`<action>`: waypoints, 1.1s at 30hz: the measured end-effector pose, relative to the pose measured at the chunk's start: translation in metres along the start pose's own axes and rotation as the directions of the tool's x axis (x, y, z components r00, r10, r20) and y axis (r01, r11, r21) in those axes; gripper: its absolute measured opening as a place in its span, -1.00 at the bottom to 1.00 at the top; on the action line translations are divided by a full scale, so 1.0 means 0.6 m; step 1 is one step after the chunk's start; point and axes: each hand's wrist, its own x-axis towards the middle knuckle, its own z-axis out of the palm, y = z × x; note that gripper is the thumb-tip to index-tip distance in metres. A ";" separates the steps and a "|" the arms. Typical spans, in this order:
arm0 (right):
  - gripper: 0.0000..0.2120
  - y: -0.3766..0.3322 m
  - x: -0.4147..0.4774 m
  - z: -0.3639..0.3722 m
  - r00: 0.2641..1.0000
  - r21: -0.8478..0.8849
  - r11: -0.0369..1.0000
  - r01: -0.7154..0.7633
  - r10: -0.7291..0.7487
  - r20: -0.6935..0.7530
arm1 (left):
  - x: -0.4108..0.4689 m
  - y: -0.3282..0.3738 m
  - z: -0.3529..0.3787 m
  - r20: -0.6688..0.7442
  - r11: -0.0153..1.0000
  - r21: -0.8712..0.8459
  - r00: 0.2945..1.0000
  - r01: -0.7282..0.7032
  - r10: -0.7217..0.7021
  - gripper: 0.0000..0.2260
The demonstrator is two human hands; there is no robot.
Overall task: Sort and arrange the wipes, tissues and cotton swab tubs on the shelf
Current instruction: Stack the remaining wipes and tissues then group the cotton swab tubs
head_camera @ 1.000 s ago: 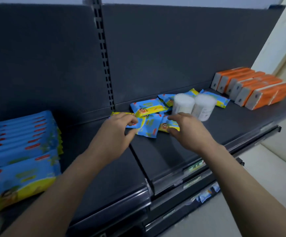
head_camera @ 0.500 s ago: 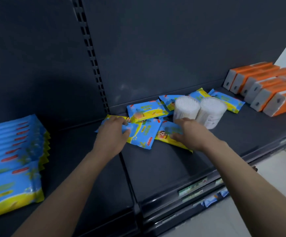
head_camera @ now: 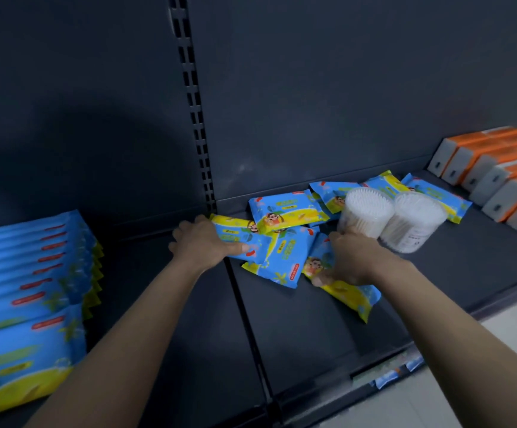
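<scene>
Several blue and yellow wipes packs lie jumbled in a loose pile (head_camera: 285, 211) at the middle of the dark shelf (head_camera: 297, 329). My left hand (head_camera: 203, 242) grips the leftmost pack (head_camera: 235, 233) of that pile. My right hand (head_camera: 351, 257) holds another wipes pack (head_camera: 347, 291) at the front of the pile, thumb on top. Two clear cotton swab tubs (head_camera: 367, 214), (head_camera: 413, 225) stand upright just behind my right hand. Orange and white tissue packs (head_camera: 498, 177) sit in a row at the far right.
A neat row of blue wipes packs (head_camera: 28, 273) stands on edge at the left of the shelf. A slotted upright (head_camera: 194, 103) divides the dark back panel. The shelf's front edge (head_camera: 374, 375) carries price labels; pale floor shows at the lower right.
Both hands have closed onto wipes packs in the pile. The view has shifted down and left, so the tissue packs sit nearer the right edge.
</scene>
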 end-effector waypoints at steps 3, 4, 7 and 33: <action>-0.35 0.007 -0.007 -0.003 1.000 0.068 0.998 0.014 -0.013 -0.023 | -0.001 0.002 0.000 0.087 1.000 0.001 0.996 0.029 -0.029 0.02; -0.40 0.010 -0.011 -0.004 0.999 0.074 0.997 0.020 -0.018 -0.029 | 0.003 0.000 0.004 0.117 0.999 0.006 0.992 0.036 -0.037 0.10; -0.51 0.020 -0.022 -0.012 0.997 0.056 0.997 0.054 -0.052 -0.049 | 0.032 -0.024 0.028 0.123 0.982 -0.147 0.987 0.123 -0.105 0.19; -0.73 -0.161 -0.109 -0.048 0.778 0.648 0.445 0.618 -0.467 -0.420 | -0.353 -0.113 -0.092 -0.501 0.324 -0.862 0.754 -0.390 -0.425 -0.66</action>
